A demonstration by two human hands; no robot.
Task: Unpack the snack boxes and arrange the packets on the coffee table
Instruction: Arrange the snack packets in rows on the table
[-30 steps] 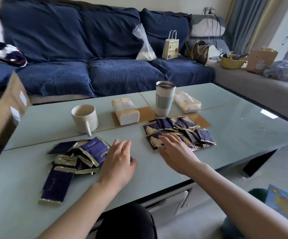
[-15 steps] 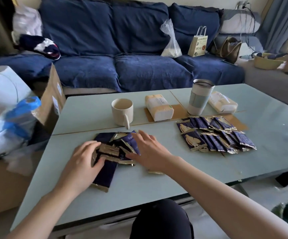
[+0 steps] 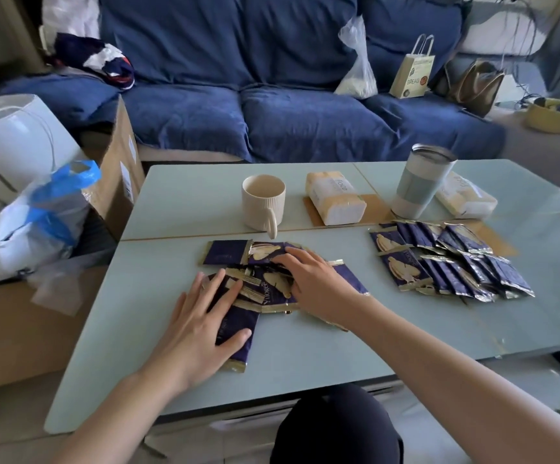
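Two packet piles; left hand and right hand press flat, fingers spread, hiding part of nearer pile

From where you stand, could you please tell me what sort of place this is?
Most likely a home living room: a blue sofa stands behind a low coffee table, which bears a mug and snack packets, and a handbag sits on the sofa.
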